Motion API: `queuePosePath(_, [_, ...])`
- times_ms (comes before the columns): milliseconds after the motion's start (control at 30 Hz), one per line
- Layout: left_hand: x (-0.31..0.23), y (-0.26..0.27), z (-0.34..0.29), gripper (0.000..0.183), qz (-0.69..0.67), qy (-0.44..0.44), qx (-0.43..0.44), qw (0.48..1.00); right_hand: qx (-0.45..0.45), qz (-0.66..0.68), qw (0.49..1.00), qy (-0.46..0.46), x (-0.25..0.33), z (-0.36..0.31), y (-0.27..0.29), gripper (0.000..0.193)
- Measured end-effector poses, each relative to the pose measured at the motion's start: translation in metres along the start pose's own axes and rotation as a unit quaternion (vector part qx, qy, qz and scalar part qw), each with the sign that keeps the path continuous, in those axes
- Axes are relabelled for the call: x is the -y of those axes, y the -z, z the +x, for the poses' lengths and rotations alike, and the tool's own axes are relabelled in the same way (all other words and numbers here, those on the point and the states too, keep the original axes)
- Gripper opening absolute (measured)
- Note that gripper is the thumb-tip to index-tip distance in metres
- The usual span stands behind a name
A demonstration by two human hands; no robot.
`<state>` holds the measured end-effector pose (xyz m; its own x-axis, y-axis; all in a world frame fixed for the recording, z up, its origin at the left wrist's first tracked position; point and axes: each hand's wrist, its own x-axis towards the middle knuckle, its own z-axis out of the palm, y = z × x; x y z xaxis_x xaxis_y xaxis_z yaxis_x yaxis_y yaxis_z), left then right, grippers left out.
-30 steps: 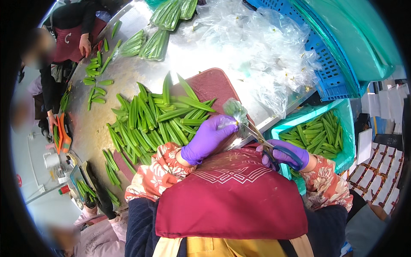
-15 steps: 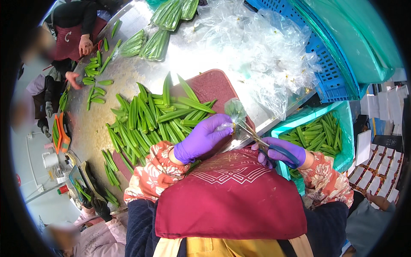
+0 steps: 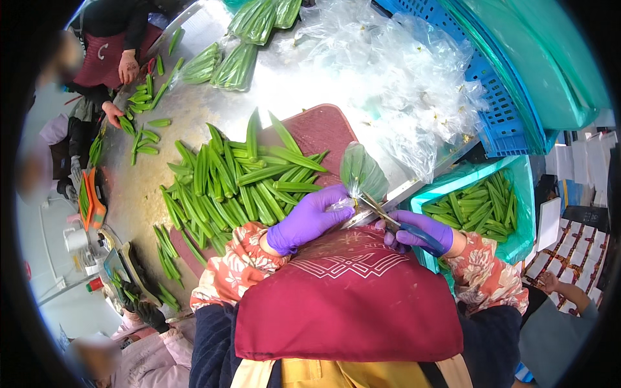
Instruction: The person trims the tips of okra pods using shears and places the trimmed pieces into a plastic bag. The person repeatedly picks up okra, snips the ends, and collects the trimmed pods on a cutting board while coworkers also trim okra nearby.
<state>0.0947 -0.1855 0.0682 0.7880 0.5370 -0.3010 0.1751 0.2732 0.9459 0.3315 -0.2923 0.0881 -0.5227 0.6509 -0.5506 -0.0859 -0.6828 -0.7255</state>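
Observation:
My left hand (image 3: 307,218), in a purple glove, pinches the gathered neck of a clear plastic bag (image 3: 362,171). The bag's greenish body bulges out beyond my fingers, and a small yellow tie shows at the neck. Scissors (image 3: 424,238) with dark blue handles are in my purple-gloved right hand (image 3: 417,234). Their blades point up and left and reach the bag just by the tie; whether they are cutting cannot be made out. To the left of the bag lies a heap of okra (image 3: 220,178), partly on a dark red board (image 3: 331,126).
Filled okra bags (image 3: 234,68) and a mound of clear bags (image 3: 388,77) lie at the back, by a blue basket (image 3: 501,123). A teal-lined crate of okra (image 3: 525,194) stands at my right. Co-workers' hands (image 3: 113,115) are at the left edge of the metal table (image 3: 155,187).
The bag's body has swung upward and spread fuller in view. My left hand has dropped slightly, and the scissors have tilted a little at the neck. A co-worker's hand has come down onto okra.

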Motion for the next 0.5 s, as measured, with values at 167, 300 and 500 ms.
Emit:
queuePosePath(167, [-0.015, 0.009, 0.002, 0.013, 0.188, -0.2, -0.027, 0.961, 0.03, 0.009, 0.999, 0.021, 0.013, 0.001, 0.001, 0.044])
queuePosePath(300, [-0.04, 0.014, 0.01, 0.011, 0.275, -0.286, -0.019, 0.918, 0.042, 0.042, 0.996, 0.072, 0.012, 0.008, -0.008, 0.045])
queuePosePath(500, [-0.015, 0.003, 0.018, 0.011, 0.183, -0.231, -0.046, 0.955, 0.002, 0.062, 0.992, 0.11, -0.016, 0.03, -0.008, 0.047])
